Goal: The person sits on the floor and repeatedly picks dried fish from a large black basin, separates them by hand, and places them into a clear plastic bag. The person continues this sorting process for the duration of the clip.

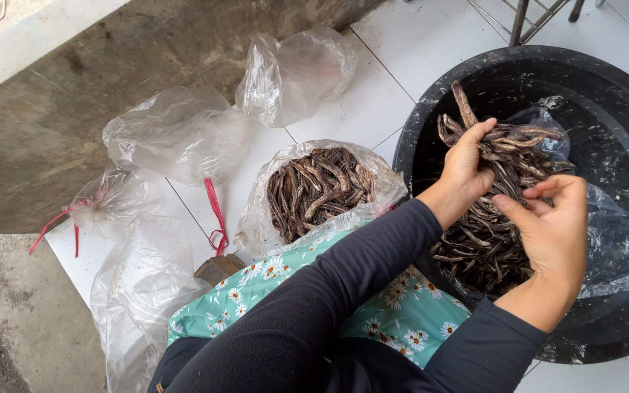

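Pods fill your hands over the black tub (431, 124) at the right of the frame: your left hand (467, 164) is clenched around a bundle of dark dried pods (518, 145), and your right hand (551, 233) lies half open against the same bundle from the lower side, fingers spread along it rather than closed. More pods hang below into a clear plastic bag (620, 247) that drapes inside the tub. To judge by this, you are gathering or sorting a handful, and the next move calls for a firm grip so that loose pods do not slip out

At centre frame an opened clear bag of pods (314, 189) sits on the white tiled floor (373, 109). Upper left of it lie several empty clear bags (176, 135), crumpled, two with red ties (216, 215). No label shows on any of them
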